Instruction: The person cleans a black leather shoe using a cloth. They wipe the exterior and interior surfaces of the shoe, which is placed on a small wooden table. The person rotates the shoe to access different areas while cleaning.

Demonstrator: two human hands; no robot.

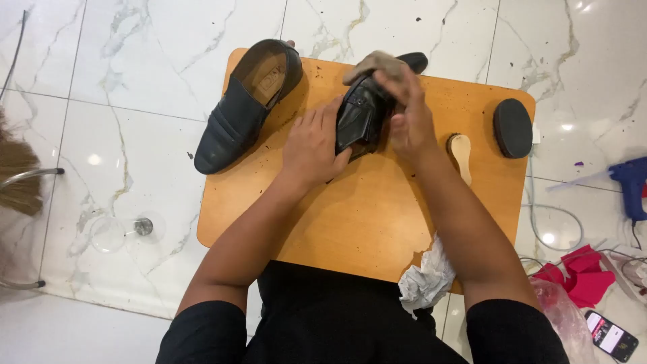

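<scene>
Far left, a straw broom point(15, 176) and a clear glass lid point(121, 231) lie on the white marble floor point(135, 74), well apart from the work.

On the orange wooden board point(364, 222), a black slip-on shoe point(246, 108) lies alone at the left edge, its toe overhanging toward the floor. No hand touches it, and whether it has been treated cannot be told.

The left hand point(311, 145) is closed around a second black shoe point(360, 114), palm and fingers wrapped on its near side, holding it tilted above the board's middle.

The right hand point(408, 118) is curled, pressing a brownish cloth point(377, 64) against the upper part of that held shoe. The fingers are bent over the cloth; how tightly they grip cannot be told.

Just right of the forearm, a wooden-handled brush point(462, 152) lies unused; beyond it a black oval brush point(512, 128) rests at the board's corner.

A crumpled white paper point(424, 280) sits at the near edge. On the floor right: a blue glue gun point(630, 185), red fabric point(583, 273), a phone point(610, 335).

Judgement: wiping of one shoe is in hand; both brushes lie idle.
</scene>
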